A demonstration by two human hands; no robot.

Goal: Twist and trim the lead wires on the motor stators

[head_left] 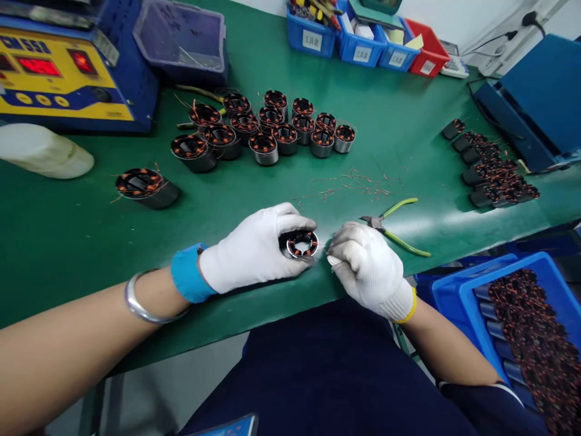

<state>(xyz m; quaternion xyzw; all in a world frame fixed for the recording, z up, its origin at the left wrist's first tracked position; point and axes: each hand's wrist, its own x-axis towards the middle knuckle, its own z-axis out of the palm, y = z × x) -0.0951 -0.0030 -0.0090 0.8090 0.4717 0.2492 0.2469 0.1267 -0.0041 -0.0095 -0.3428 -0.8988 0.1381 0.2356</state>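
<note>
My left hand (261, 245), in a white glove, is wrapped round a motor stator (313, 237), a dark ring with copper windings, on the green table's front part. My right hand (363, 260), also gloved, is just right of the stator with its fingers pinched together. A thin wire runs from the stator's right side to those fingertips, which seem closed on it. Behind the right hand lie diagonal cutters (376, 222) with green handles, spread apart. Snipped copper wire bits (358, 184) are scattered beyond the hands.
Several stators (265, 148) stand in a group at the back; one stator (157, 192) sits at left. More stators (494, 166) are at right. A blue crate (467, 297) of stators is lower right. A yellow-fronted machine (59, 75), purple bin (181, 36) and tool boxes (313, 39) line the back.
</note>
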